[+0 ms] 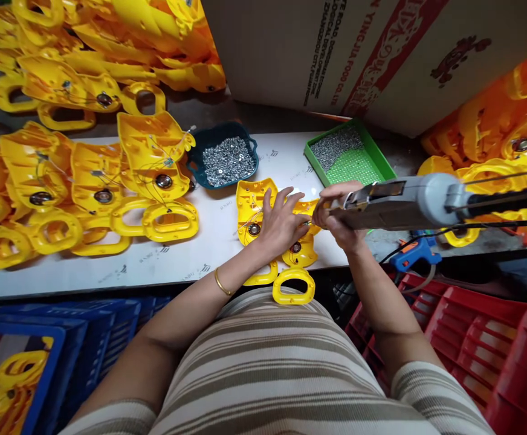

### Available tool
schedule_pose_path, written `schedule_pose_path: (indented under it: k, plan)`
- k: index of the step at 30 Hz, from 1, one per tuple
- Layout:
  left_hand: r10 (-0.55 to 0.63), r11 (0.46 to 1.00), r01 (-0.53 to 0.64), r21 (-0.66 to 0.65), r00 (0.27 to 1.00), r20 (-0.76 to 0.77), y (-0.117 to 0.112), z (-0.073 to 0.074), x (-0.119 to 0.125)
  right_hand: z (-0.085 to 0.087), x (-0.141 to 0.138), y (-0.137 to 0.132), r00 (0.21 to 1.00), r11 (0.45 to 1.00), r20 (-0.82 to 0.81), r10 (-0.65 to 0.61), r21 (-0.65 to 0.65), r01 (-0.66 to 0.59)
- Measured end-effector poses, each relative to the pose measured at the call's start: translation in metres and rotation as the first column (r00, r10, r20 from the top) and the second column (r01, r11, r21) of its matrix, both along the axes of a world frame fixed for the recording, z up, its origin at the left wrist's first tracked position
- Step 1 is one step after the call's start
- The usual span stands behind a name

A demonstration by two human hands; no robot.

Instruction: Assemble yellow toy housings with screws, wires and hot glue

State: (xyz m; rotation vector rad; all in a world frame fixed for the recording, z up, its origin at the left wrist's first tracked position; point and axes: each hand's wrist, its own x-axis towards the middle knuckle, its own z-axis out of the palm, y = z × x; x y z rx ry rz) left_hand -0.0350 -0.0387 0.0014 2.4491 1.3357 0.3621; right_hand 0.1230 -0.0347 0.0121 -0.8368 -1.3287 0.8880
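Observation:
My right hand [342,220] is wrapped round a grey electric screwdriver [394,202], held lying sideways with its tip end toward the left. My left hand [281,225] rests over two yellow plastic shells [251,205] with its fingers spread. Each shell shows wires and a round metal-centred part. The left fingertips are close to the screwdriver's tip, which is hidden by the hands. A yellow loop handle [294,286] hangs over the table's front edge below the shells. Whether the left fingers pinch anything small I cannot make out.
Behind the hands stand a dark tray [193,160] of screws and a green tray [381,160] of small metal pieces. Several yellow shells [157,157] line the left. A blue glue gun [413,254] lies right. A cardboard box [281,54], blue crates [104,332] and a red crate [472,338] surround the table.

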Motion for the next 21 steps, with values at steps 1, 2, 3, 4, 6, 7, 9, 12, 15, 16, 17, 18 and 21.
schedule_pose_path:
  k: [1, 2, 3, 4, 6, 7, 9, 12, 15, 16, 17, 18, 21]
  plan:
    - [0.004, 1.0, -0.004, 0.01, 1.0, 0.002, 0.0, -0.001, 0.0, 0.006, 0.001, -0.001, 0.999, 0.998, -0.037, 0.035, 0.054, -0.033]
    - [0.008, 1.0, -0.009, 0.019, 1.0, 0.004, 0.001, -0.003, 0.001, 0.013, 0.003, -0.002, 0.995, 0.992, -0.077, 0.068, 0.109, -0.059]
    - [0.013, 1.0, -0.013, 0.027, 1.0, 0.008, 0.002, -0.005, 0.004, 0.019, 0.004, -0.004, 0.99, 0.986, -0.114, 0.084, 0.152, -0.066]
    - [0.017, 0.999, -0.018, 0.034, 1.0, 0.015, 0.003, -0.006, 0.007, 0.025, 0.005, -0.007, 0.987, 0.984, -0.144, 0.071, 0.174, -0.045]
    - [0.027, 0.999, -0.028, 0.038, 0.999, 0.03, 0.007, -0.009, 0.017, 0.033, 0.007, -0.011, 0.983, 0.985, -0.181, -0.001, 0.17, 0.033]
    - [0.029, 0.999, -0.03, 0.036, 0.999, 0.034, 0.008, -0.008, 0.022, 0.036, 0.008, -0.013, 0.979, 0.983, -0.199, -0.044, 0.164, 0.078]
    - [0.016, 0.999, -0.018, 0.033, 0.999, 0.036, 0.011, -0.004, 0.03, 0.039, 0.011, -0.017, 0.967, 0.977, -0.227, -0.113, 0.151, 0.15]
    - [-0.002, 0.998, -0.003, 0.07, 0.997, 0.071, 0.013, 0.011, 0.02, 0.044, 0.019, -0.024, 0.965, 0.979, -0.235, -0.114, 0.138, 0.149]
    - [0.096, 0.983, -0.112, 0.148, 0.989, 0.112, 0.011, 0.026, -0.023, 0.048, 0.026, -0.032, 0.973, 0.989, -0.22, -0.069, 0.115, 0.096]
    - [0.147, 0.973, -0.163, 0.166, 0.984, 0.105, 0.009, 0.03, -0.041, 0.049, 0.027, -0.035, 0.973, 0.99, -0.219, -0.068, 0.105, 0.093]
    - [0.195, 0.963, -0.207, 0.174, 0.977, 0.086, 0.006, 0.033, -0.059, 0.049, 0.028, -0.038, 0.973, 0.991, -0.221, -0.073, 0.094, 0.096]
    - [0.223, 0.959, -0.229, 0.17, 0.973, 0.053, 0.002, 0.035, -0.076, 0.049, 0.027, -0.04, 0.972, 0.992, -0.221, -0.084, 0.078, 0.103]
    - [0.205, 0.973, -0.194, 0.124, 0.976, -0.078, -0.013, 0.035, -0.103, 0.047, 0.02, -0.044, 0.973, 0.995, -0.218, -0.077, 0.045, 0.089]
